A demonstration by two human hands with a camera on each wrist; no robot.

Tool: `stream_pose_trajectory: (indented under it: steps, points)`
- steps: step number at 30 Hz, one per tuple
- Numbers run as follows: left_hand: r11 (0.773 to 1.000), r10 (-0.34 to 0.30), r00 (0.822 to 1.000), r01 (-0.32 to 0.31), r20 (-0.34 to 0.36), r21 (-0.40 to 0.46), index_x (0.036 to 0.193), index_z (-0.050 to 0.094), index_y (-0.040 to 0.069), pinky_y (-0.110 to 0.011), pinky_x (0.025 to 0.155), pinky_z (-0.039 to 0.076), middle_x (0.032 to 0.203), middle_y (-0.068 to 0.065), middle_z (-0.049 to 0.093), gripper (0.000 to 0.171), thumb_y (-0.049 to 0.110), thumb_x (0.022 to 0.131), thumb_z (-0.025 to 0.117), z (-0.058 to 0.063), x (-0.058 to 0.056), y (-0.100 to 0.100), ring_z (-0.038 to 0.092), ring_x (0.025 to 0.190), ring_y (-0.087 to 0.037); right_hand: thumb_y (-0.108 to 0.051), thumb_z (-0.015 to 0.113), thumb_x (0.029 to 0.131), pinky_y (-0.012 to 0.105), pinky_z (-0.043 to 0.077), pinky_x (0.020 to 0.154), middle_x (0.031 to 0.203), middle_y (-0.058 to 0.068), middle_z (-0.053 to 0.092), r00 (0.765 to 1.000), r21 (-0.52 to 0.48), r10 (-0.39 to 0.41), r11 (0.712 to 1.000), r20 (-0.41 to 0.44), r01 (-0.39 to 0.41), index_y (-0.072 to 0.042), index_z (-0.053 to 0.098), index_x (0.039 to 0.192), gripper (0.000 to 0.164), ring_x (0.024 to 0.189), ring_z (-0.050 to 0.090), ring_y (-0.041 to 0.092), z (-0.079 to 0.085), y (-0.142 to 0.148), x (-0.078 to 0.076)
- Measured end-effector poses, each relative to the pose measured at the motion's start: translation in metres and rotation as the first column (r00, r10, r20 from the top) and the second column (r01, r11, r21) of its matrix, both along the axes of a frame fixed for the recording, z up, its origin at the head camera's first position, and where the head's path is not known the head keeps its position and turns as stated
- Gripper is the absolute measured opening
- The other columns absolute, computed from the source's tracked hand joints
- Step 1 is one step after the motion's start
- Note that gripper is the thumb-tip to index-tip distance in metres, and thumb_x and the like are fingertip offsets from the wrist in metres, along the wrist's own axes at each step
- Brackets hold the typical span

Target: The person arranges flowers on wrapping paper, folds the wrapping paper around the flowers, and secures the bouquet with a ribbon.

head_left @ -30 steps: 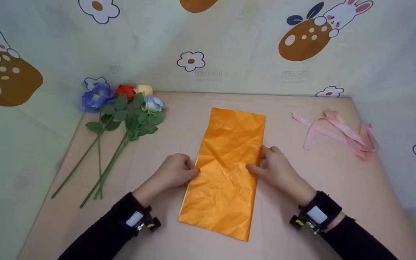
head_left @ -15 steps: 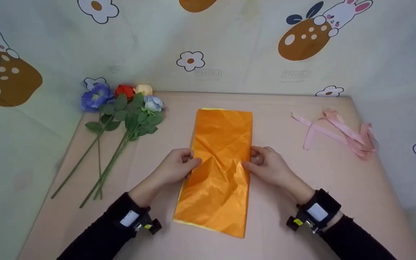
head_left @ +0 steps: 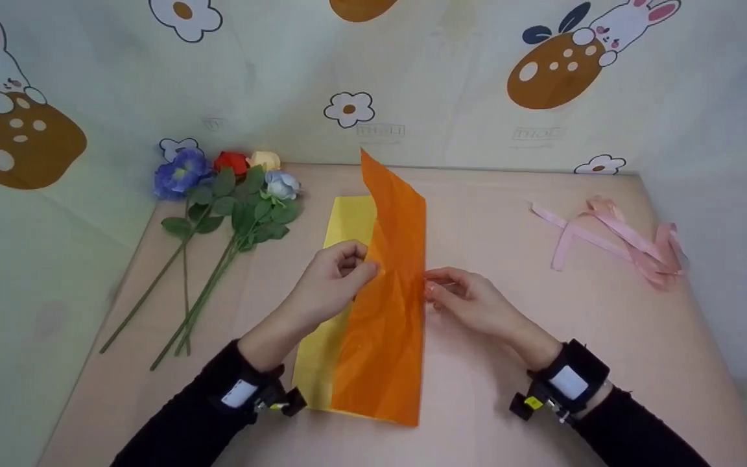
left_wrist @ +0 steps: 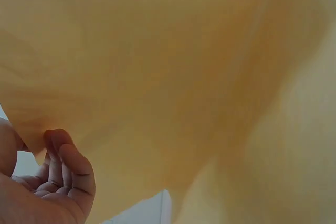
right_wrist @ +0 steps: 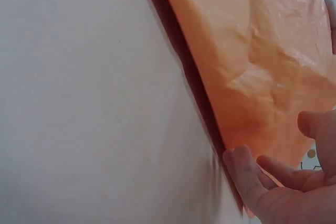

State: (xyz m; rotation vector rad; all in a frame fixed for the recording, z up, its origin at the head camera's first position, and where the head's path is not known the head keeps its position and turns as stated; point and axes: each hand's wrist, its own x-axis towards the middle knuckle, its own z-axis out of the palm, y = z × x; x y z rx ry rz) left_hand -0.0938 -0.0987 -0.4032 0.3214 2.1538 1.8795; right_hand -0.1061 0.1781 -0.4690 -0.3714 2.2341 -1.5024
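Note:
A sheet of orange wrapping paper, yellow on its inner face, lies folded lengthwise in the middle of the table. My left hand pinches the left edge of its upper layer between thumb and fingers and holds it raised, so the yellow layer beneath shows. The left wrist view shows the yellow underside rising over most of the picture. At the right fold, the fingertips of my right hand touch the paper's edge. In the right wrist view its thumb stands apart from the fingers.
Several artificial flowers, with a purple bloom, a red one, a cream one and a pale blue one, lie at the left of the table. A pink ribbon lies loosely looped at the right. A patterned cloth hangs behind.
The upper layer's left edge has come up and rightward in my left hand, uncovering the yellow layer. The paper has shifted left. My right thumb has come off the paper's top.

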Motion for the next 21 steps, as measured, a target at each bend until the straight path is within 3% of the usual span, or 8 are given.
stream_pose_trajectory:
  steps: [5,8,10,15,18,21]
  points:
    - [0.994,-0.106,0.994,0.106,-0.009,-0.017,0.125,0.059,0.004,-0.04,0.076,0.059,0.108,-0.009,0.063,0.031,0.028,0.111,0.047,0.003,0.006,0.021,0.064,0.091,-0.023,-0.037,0.043,0.112,0.049,0.055,0.102,0.147,0.02,0.058,0.99,-0.178,0.02,0.984,0.138,0.005,-0.002,0.045,0.152,0.053,0.122,0.067,0.037,0.017,-0.003,0.004]
    - [0.981,-0.182,0.982,0.178,-0.044,-0.083,0.134,0.057,0.007,-0.042,0.084,0.06,0.124,-0.009,0.064,0.04,0.036,0.114,0.037,0.001,0.01,0.03,0.066,0.109,-0.028,-0.042,0.03,0.114,0.049,0.054,0.103,0.152,0.021,0.052,0.983,-0.234,0.019,0.972,0.185,0.025,-0.003,0.037,0.157,0.058,0.13,0.062,0.036,0.029,-0.003,0.005]
    - [0.967,-0.221,0.972,0.207,-0.084,-0.151,0.138,0.055,0.01,-0.039,0.091,0.058,0.132,-0.006,0.063,0.041,0.037,0.113,0.038,-0.002,0.012,0.035,0.064,0.116,-0.026,-0.047,0.027,0.113,0.045,0.055,0.103,0.154,0.017,0.05,0.982,-0.232,0.001,0.972,0.191,0.044,-0.007,0.037,0.158,0.061,0.132,0.06,0.033,0.035,-0.002,0.005]
    - [0.929,-0.296,0.943,0.248,-0.151,-0.273,0.147,0.049,0.017,-0.03,0.096,0.054,0.139,0.001,0.058,0.044,0.04,0.109,0.051,-0.012,0.017,0.049,0.061,0.117,-0.015,-0.054,0.027,0.111,0.044,0.057,0.101,0.154,0.014,0.049,0.988,-0.218,-0.025,0.974,0.155,0.059,-0.01,0.038,0.158,0.065,0.135,0.057,0.033,0.046,0.003,0.004]
    - [0.916,-0.326,0.93,0.265,-0.172,-0.302,0.15,0.046,0.02,-0.026,0.089,0.056,0.139,0.001,0.057,0.05,0.043,0.107,0.054,-0.019,0.02,0.056,0.063,0.111,-0.013,-0.055,0.028,0.111,0.045,0.057,0.101,0.152,0.016,0.05,0.99,-0.194,-0.042,0.979,0.136,0.069,-0.007,0.04,0.155,0.066,0.136,0.055,0.033,0.051,0.007,0.004]
    - [0.898,-0.363,0.912,0.289,-0.19,-0.331,0.152,0.046,0.019,-0.023,0.085,0.056,0.14,-0.001,0.056,0.053,0.044,0.106,0.055,-0.026,0.022,0.062,0.063,0.112,-0.014,-0.056,0.026,0.111,0.04,0.058,0.099,0.144,0.021,0.055,0.99,-0.171,-0.065,0.982,0.121,0.086,-0.001,0.044,0.149,0.069,0.129,0.061,0.03,0.057,0.013,0.005]
